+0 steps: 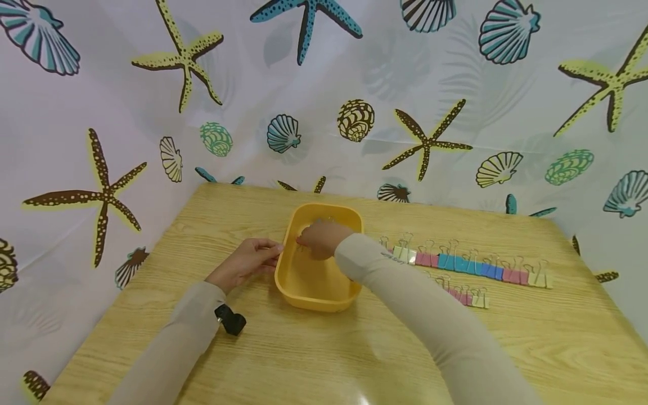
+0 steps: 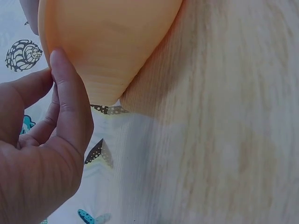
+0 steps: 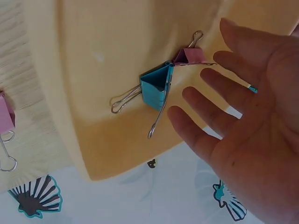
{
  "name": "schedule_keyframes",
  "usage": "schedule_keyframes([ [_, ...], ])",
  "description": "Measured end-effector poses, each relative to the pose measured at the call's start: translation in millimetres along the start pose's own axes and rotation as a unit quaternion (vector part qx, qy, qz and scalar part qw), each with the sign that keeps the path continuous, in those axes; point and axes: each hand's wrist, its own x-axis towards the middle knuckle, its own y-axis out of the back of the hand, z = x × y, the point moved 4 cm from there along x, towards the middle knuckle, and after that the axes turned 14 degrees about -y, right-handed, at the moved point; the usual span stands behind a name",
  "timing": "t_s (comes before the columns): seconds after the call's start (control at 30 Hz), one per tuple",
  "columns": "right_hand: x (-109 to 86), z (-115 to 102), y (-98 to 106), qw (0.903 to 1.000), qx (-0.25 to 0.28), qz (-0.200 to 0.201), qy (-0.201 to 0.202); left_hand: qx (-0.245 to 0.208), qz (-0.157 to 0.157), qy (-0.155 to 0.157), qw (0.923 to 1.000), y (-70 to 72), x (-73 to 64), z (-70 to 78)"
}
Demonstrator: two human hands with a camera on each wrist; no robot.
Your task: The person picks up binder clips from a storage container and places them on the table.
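Note:
A deep yellow-orange plastic bin (image 1: 316, 304) stands on the wooden table. At its left rim my left hand (image 1: 251, 260) pinches the edge, thumb at the rim and fingers against the outer wall (image 2: 107, 42). Reaching inside, my right hand (image 1: 322, 239) has its fingers extended and slightly spread, with nothing visible between them. In the right wrist view a teal binder clip (image 3: 152, 91) and a smaller pink binder clip (image 3: 190, 55) lie in the bin, touching, just beyond those fingertips. The right hand hides part of the bin's inside in the head view.
Right of the bin runs a long row of colored binder clips (image 1: 460, 264), handles up. A shorter row (image 1: 468, 296) sits in front, partly covered by my right sleeve (image 1: 405, 287). A seashell-and-starfish patterned cloth (image 1: 324, 107) hangs behind the table.

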Motion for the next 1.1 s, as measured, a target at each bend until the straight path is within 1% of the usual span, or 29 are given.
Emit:
schedule_keyframes([
  [0.1, 1.2, -2.9, -1.9, 0.9999, -0.013, -0.001, 0.009, -0.001, 0.0, -0.001, 1.0, 0.0, 0.6, 0.1],
  [0.2, 2.7, -5.3, -1.9, 0.9997, -0.018, 0.007, 0.014, -0.002, -0.002, -0.005, 1.0, 0.7, 1.3, 0.8],
  [0.23, 3.7, -5.9, -1.7, 0.9994, -0.025, 0.015, 0.017, -0.002, -0.002, -0.005, 1.0, 0.9, 1.4, 1.1],
  [0.33, 5.6, -7.1, -0.4, 0.9988, -0.022, 0.036, 0.023, -0.002, -0.001, -0.009, 1.0, 1.8, 1.2, 1.3],
  [0.43, 6.7, -8.2, 1.4, 0.9976, -0.012, 0.06, 0.031, -0.001, 0.0, -0.009, 1.0, 2.3, 0.7, 0.0],
  [0.6, 7.6, -8.7, 4.6, 0.995, 0.031, 0.093, 0.018, -0.001, 0.0, -0.007, 1.0, 2.1, 0.6, -3.1],
  [0.7, 9.4, -9.4, 3.6, 0.993, 0.043, 0.109, 0.007, 0.0, 0.003, -0.005, 1.0, 1.9, 0.3, -4.9],
  [0.8, 10.9, -11.1, 1.4, 0.9935, 0.043, 0.106, 0.003, 0.003, 0.005, -0.003, 1.0, 2.0, -0.1, -5.4],
  [0.9, 12.6, -13.0, -1.3, 0.9953, 0.039, 0.088, 0.008, 0.004, 0.005, -0.002, 1.0, 2.2, -0.1, -5.2],
  [1.1, 18.3, -15.5, -5.9, 0.9976, 0.008, 0.069, 0.005, 0.009, 0.008, 0.0, 0.9999, 3.1, 0.8, -4.9],
])
